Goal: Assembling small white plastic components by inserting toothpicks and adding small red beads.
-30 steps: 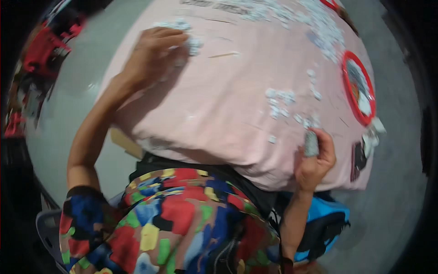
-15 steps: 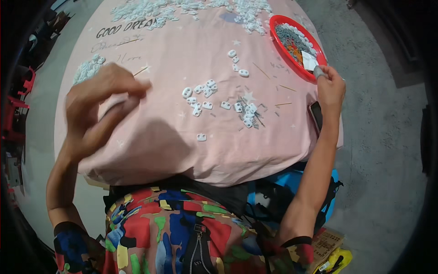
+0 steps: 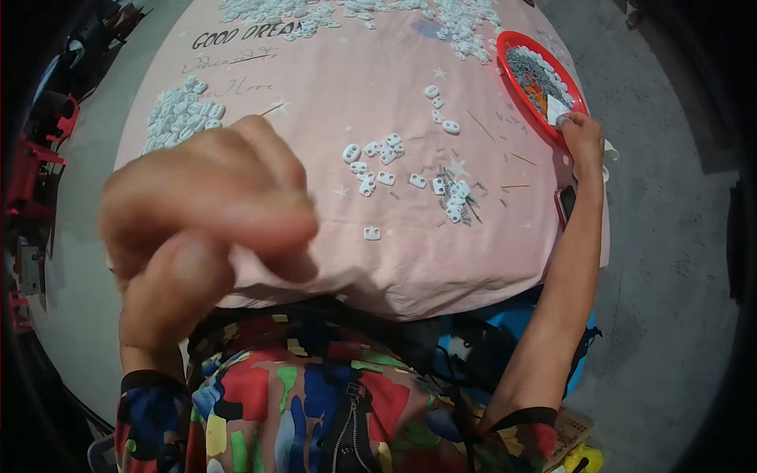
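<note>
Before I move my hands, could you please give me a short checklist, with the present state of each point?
1. Right hand at the red basket: ok, at its near rim, by the white paper.
2. Left hand empty: cannot tell; it is curled and blurred.
3. Grey pins inside the basket: ok, a heap shows.
4. No grey pins loose on the pink tablecloth: not ok; some lie around white two-holed pieces.
5. Smartphone well away from the table's edge: not ok; it lies near the right edge.
</note>
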`<state>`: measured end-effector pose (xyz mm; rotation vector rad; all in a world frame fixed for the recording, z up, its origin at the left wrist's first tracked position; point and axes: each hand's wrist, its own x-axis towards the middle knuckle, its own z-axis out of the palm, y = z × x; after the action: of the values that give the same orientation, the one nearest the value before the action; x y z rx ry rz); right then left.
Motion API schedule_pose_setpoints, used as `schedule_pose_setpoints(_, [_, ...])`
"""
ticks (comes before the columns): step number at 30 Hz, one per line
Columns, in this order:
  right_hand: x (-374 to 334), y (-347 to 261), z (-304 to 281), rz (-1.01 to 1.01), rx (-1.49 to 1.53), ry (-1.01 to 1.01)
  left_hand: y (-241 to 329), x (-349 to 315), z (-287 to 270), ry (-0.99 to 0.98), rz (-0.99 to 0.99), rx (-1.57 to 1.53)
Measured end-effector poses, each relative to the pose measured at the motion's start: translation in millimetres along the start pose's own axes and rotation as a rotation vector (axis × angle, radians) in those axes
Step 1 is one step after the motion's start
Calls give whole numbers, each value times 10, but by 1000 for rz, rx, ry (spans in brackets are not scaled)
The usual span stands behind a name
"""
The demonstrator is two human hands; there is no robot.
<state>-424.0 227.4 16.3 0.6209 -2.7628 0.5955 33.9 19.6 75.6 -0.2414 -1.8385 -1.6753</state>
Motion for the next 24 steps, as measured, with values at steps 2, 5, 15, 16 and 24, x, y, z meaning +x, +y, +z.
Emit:
schedule_pose_setpoints(2, [-4, 22, 13, 75, 53, -46, -154, 36, -91, -50, 35, 69])
schedule_pose_setpoints(5, [16, 120, 39, -22, 15, -34, -219, -26, -79, 114, -106, 19])
schedule_pose_setpoints(15, [-1275, -892, -479, -272, 947, -155, -519, 161, 63, 41, -285, 156])
schedule_pose_setpoints(16, [-1480, -1021, -491, -274, 943, -208, -583, 171, 96, 43, -294, 129])
schedule_pose_setpoints(24, [-2289, -1478, -361, -435, 918, -313, -896, 100, 331, 66, -303, -178])
